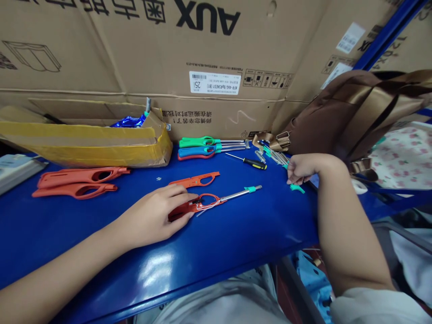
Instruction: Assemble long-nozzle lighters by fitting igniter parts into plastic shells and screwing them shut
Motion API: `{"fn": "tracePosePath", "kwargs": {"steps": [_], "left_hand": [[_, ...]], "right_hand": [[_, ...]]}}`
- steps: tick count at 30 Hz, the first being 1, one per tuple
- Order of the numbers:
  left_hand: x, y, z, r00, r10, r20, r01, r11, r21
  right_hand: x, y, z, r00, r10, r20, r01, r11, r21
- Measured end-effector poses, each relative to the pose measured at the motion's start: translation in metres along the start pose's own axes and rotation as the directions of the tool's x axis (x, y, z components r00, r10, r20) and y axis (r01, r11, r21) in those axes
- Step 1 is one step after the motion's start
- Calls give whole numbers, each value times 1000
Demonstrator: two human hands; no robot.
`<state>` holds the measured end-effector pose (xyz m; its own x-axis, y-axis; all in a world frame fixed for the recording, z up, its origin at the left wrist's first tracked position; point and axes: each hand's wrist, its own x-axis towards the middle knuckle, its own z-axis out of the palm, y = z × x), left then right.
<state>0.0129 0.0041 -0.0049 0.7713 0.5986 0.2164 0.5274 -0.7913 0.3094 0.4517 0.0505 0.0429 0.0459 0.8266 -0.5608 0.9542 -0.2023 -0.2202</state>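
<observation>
My left hand (162, 215) is closed around the handle of an opened orange lighter (208, 200), which lies on the blue table. A thin white wire runs over its trigger loop, and its metal tube (234, 193) with a teal collar points right. Just behind lies a loose orange handle half (199, 180). My right hand (303, 168) reaches to the pile of small parts, fingers bent and pressed together; what is between them is hidden. Right below the fingertips shows a teal trigger piece (297, 188). Metal tubes with teal ends (277, 156) lie beside that hand.
Green, blue and red lighters (199, 147) lie at the back, near a yellow-black screwdriver (254, 163). Several orange handle shells (79, 182) are at left, before a yellow-taped box (84, 144). A brown bag (324, 112) stands at right. Cardboard (151, 49) walls the back.
</observation>
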Motion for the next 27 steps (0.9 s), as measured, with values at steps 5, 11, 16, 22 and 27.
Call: {"fn": "tracePosePath", "kwargs": {"steps": [5, 11, 16, 22, 27], "left_hand": [[1, 0, 0, 1000, 27, -13, -27, 1000, 2], [1, 1, 1, 999, 31, -11, -31, 999, -5], [0, 2, 0, 999, 31, 15, -31, 999, -5], [-1, 1, 0, 999, 20, 35, -19, 1000, -15], [0, 0, 0, 999, 19, 26, -19, 1000, -25]], "right_hand": [[8, -16, -2, 987, -102, -127, 100, 995, -22], [9, -54, 15, 858, -479, -186, 481, 876, -37], [5, -70, 26, 785, -552, -281, 542, 832, -121], [18, -70, 31, 792, -503, -345, 425, 861, -280], [18, -67, 30, 787, -456, -415, 349, 884, -310]]}}
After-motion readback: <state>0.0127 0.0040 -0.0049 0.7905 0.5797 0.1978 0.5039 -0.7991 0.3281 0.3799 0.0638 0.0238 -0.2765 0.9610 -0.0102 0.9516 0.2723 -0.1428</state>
